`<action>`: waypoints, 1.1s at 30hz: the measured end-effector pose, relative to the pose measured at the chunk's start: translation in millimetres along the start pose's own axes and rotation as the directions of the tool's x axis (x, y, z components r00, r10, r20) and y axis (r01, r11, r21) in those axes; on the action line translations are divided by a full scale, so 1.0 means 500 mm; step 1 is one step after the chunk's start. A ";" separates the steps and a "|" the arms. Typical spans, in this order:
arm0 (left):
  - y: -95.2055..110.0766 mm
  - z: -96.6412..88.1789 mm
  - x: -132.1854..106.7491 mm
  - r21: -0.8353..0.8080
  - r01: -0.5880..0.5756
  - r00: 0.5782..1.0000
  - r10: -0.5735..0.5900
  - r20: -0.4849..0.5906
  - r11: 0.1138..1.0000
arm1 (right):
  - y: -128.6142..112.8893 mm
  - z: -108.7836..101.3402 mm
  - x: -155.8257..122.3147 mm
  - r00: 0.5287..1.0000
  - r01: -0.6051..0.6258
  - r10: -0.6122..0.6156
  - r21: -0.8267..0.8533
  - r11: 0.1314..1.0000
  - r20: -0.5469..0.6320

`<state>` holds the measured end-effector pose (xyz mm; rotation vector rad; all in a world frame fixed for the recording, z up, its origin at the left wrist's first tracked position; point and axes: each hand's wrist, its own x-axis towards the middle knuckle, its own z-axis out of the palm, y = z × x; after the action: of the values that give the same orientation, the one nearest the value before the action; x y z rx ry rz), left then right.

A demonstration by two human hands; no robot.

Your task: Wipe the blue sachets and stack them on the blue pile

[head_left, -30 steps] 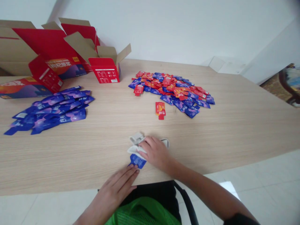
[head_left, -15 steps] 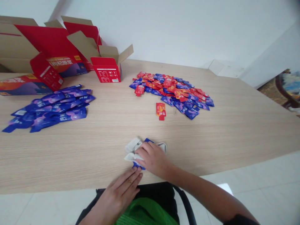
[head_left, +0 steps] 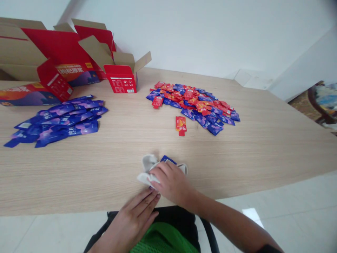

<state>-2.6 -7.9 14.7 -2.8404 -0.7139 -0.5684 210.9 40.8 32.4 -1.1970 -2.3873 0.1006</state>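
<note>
Blue foil sachet [head_left: 165,160] was found mostly hidden in a white cloth [head_left: 147,175], with one end showing past the cloth's far edge, on the near part of a wood-grain tabletop [head_left: 263,151]. Compared with the prior view, an end is now exposed on the far side, and none shows below the cloth.

At far left, an opened corrugated carton [head_left: 26,45] with red inner flaps was noted, with a red-and-purple printed box [head_left: 26,96] lying in front of it and a small red box [head_left: 121,83] standing open to its right. A mixed heap of red and blue sachets [head_left: 192,103] was recorded beyond the cloth, a separate heap of blue sachets [head_left: 55,121] at left, and one red sachet [head_left: 181,125] lying just off the mixed heap.

The right hand [head_left: 171,184] was observed pressed on the cloth, fingers curved over it; a firm grip could not be confirmed from this view. The left hand [head_left: 134,216] was held open and flat, fingertips just beside the cloth. A barcode [head_left: 131,90] was seen on the small red box; the Chinese lettering on the packs appeared too blurred to be read.
</note>
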 end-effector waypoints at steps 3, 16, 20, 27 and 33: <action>0.002 -0.003 0.002 -0.024 0.019 1.000 -0.020 -0.017 1.000 | 0.002 0.030 -0.007 0.998 0.024 -0.021 -0.056 0.998 0.065; -0.010 -0.005 0.106 -0.198 0.462 0.882 -0.426 0.199 0.864 | 0.224 -0.046 0.055 0.893 -0.258 0.202 -0.089 0.962 -0.402; -0.011 0.011 0.142 -0.143 0.582 0.791 -0.515 0.330 0.801 | 0.220 -0.020 0.046 0.902 -0.250 0.228 -0.012 0.968 -0.365; -0.031 0.022 0.175 -0.160 0.646 0.732 -0.548 0.405 0.746 | 0.226 -0.016 0.035 0.876 -0.327 0.342 0.102 0.939 -0.341; -0.128 -0.014 0.140 -0.412 0.676 0.736 -0.533 0.416 0.612 | 0.240 -0.018 0.020 0.834 -0.410 0.454 0.197 0.890 -0.315</action>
<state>21.2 76.0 52.6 -3.1528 -1.9171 -0.5545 298.6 121.7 12.1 -1.5336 -1.7433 0.1576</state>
